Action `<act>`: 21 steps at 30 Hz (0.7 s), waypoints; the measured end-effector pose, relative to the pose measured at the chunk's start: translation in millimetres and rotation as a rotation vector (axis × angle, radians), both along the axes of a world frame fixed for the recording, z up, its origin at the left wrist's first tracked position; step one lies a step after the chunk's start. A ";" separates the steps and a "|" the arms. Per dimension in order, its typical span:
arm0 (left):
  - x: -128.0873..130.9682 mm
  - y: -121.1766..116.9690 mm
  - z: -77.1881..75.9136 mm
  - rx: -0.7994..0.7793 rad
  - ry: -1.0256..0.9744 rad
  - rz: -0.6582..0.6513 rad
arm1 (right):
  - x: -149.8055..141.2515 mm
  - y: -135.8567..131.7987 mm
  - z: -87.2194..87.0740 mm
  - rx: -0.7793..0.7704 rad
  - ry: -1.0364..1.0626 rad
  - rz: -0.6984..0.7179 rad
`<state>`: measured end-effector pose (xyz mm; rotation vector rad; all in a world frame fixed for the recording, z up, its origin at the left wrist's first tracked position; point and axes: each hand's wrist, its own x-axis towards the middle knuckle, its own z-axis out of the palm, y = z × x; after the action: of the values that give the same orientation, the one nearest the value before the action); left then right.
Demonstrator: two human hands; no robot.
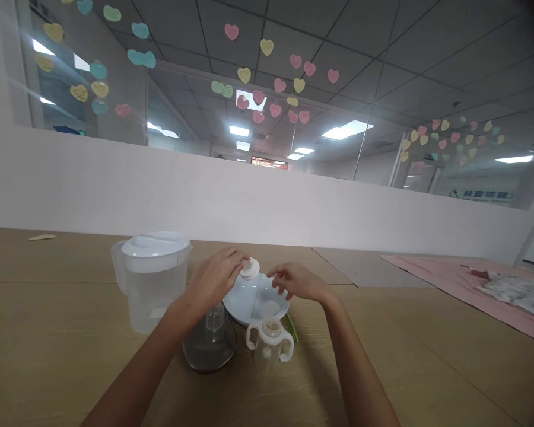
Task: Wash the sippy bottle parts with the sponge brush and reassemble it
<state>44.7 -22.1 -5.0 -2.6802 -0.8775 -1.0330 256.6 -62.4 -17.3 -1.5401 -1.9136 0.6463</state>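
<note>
My left hand (225, 273) is closed on a white bottle collar (250, 268), held above a pale divided bowl (240, 299). My right hand (296, 280) hovers over the bowl's right side, its fingers bent and apart with nothing seen in them. A small whitish piece (269, 308) lies in the bowl. In front of the bowl stands a clear baby bottle (267, 354) with two white handles and an uncovered mouth. Left of it, partly behind my left forearm, is a dark grey tray (207, 356) with a clear dome-shaped cover (214, 319) on it.
A lidded clear pitcher (155, 290) stands on the left of the brown table. A green strip (291, 327) shows beside the bowl. A pink cloth (454, 284) with patterned fabric (523, 293) lies at the right. A flat pale stick (42, 237) rests by the white wall (137, 190).
</note>
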 end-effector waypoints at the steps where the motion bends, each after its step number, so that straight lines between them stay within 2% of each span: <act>1: 0.5 -1.4 0.0 0.011 -0.006 -0.015 | -3.1 -2.8 3.1 0.064 0.043 -0.007; 4: 3.0 -7.8 1.0 0.030 -0.008 -0.039 | -15.3 -10.8 10.4 0.208 0.119 0.064; 7: 8.4 -15.9 1.7 0.080 0.009 -0.056 | -29.1 -10.9 9.5 0.338 0.073 0.171; 9: 13.1 -19.3 0.1 0.165 0.032 -0.038 | -37.8 -5.4 4.8 0.445 0.051 0.173; 13: 18.7 -16.8 -7.4 0.428 0.033 0.044 | -51.8 6.0 -3.2 0.598 0.085 0.093; 15: 18.8 -13.7 -10.7 0.549 -0.046 0.035 | -57.5 6.1 -3.2 0.660 0.115 0.092; 17: 18.3 -12.2 -12.8 0.594 -0.194 0.012 | -63.5 2.5 -1.5 0.736 0.150 0.098; 19: 18.0 -13.1 -13.5 0.535 -0.376 -0.010 | -70.0 -2.1 0.3 0.793 0.177 0.093; 21: 17.9 -16.0 -12.9 0.407 -0.526 -0.014 | -76.2 -5.6 0.7 0.812 0.195 0.076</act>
<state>62.6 -38.1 -18.0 -2.1104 -0.6224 -1.7458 180.3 -68.0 -16.6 -0.8552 -1.7611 0.0091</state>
